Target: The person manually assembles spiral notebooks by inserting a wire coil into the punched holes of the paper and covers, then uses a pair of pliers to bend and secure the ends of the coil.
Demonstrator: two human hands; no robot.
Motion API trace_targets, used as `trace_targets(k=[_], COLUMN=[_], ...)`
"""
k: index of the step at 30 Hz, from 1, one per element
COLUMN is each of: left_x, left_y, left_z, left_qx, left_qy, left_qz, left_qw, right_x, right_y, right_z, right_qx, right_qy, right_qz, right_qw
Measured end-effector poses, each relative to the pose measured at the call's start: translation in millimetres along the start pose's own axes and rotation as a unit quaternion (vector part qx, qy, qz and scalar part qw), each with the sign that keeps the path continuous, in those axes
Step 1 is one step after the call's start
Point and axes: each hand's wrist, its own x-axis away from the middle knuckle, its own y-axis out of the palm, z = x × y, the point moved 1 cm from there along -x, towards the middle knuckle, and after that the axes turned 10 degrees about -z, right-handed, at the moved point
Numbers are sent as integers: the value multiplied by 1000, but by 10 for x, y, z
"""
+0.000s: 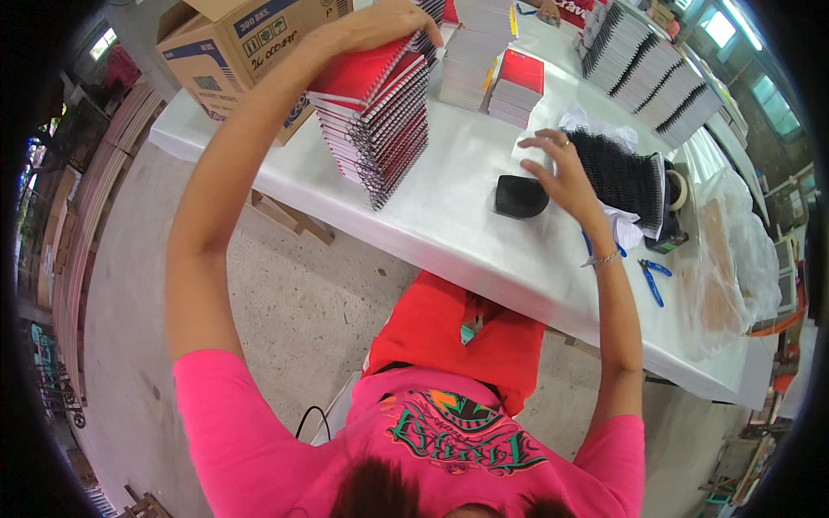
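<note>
My left hand (380, 24) reaches far out and grips the far edge of a red spiral notebook (367, 69). That notebook lies tilted on top of a tall leaning stack of red spiral notebooks (384, 138) on the white table (449, 216). My right hand (566, 177) hovers over the table with fingers spread and holds nothing. It is right beside a pile of black spiral binding coils (617, 173) lying on white paper. A black oval object (521, 197) sits just left of that hand.
A cardboard box (250, 43) stands at the table's far left. Short stacks of red notebooks (518, 82), white pads (475, 47) and rows of bound notebooks (652, 73) fill the back. Blue-handled pliers (652, 278), a tape dispenser (678, 194) and a plastic bag (730, 259) lie right. Another person's hand (548, 10) shows at the top.
</note>
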Motion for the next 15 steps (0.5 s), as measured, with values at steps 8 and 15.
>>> trace_targets(k=[8,15], left_x=[-50,-101], left_y=[323,384], left_z=[129,133], left_qx=[14,57], left_qy=[33,15], left_qz=[-22,-9], left_qw=[999,998], right_x=[-506,-1009], right_y=[-237,-240], right_z=[249,741], right_qx=[-56,117], right_qy=[8,-28], right_qz=[10,92], right_qw=[998,989])
